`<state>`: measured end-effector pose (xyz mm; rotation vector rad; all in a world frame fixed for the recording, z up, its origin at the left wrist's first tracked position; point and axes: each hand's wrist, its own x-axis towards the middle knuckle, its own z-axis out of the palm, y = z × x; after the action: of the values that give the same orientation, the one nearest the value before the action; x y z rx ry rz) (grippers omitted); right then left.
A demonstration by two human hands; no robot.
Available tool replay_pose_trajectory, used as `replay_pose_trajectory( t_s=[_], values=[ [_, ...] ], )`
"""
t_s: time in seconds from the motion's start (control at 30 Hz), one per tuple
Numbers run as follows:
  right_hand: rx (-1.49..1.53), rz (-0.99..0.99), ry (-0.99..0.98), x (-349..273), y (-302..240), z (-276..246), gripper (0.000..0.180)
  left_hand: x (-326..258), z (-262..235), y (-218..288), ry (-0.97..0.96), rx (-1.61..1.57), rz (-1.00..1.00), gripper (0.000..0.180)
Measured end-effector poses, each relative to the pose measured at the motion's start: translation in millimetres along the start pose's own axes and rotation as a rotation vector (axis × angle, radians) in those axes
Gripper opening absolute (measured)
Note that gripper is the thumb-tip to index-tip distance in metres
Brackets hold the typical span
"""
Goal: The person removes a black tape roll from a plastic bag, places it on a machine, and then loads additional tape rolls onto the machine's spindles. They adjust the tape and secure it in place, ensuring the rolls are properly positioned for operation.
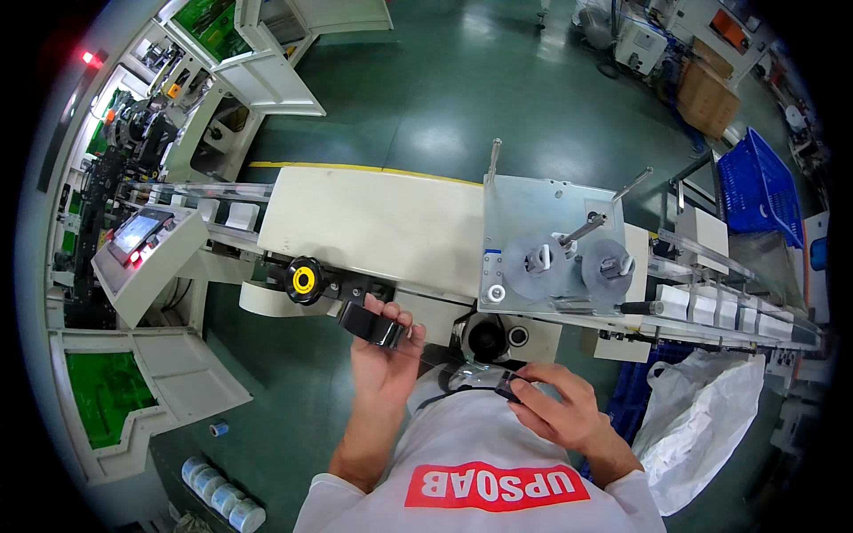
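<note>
Head view: a glossy black roll [371, 325] in the left hand [386, 360], a small dark piece [508, 385] in the right hand [562, 410].
The roll rests against the left hand's curled fingers, just beyond the palm, below and to the right of a black-and-yellow knob [305, 281]; the right hand, well apart from the roll, is narrowed in a pinch on the dark piece at its fingertips, before the white shirt [498, 444]. Whether a strip joins roll and piece, I cannot tell.
</note>
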<state>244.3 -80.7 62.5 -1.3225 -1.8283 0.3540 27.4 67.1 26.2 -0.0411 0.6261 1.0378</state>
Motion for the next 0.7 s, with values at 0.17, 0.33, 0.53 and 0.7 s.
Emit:
replay_pose_trajectory(
  t_s=[0.17, 0.33, 0.53, 0.7],
  values=[
    [-0.006, 0.094, -0.102, 12, -2, -2, 0.033, -5, 12, -9, -0.107, 0.139, 0.174, 0.022],
    [0.034, 0.207, -0.193, 13, -1, 4, 0.038, -6, 18, -13, -0.253, 0.232, 0.274, 0.020],
    [-0.023, 0.101, -0.126, 19, 4, 7, 0.043, -8, 20, -18, -0.188, 0.159, 0.236, 0.021],
    [0.163, 0.325, -0.066, 14, 1, 12, 0.045, -8, 20, -14, -0.151, 0.106, 0.173, 0.019]
  ],
)
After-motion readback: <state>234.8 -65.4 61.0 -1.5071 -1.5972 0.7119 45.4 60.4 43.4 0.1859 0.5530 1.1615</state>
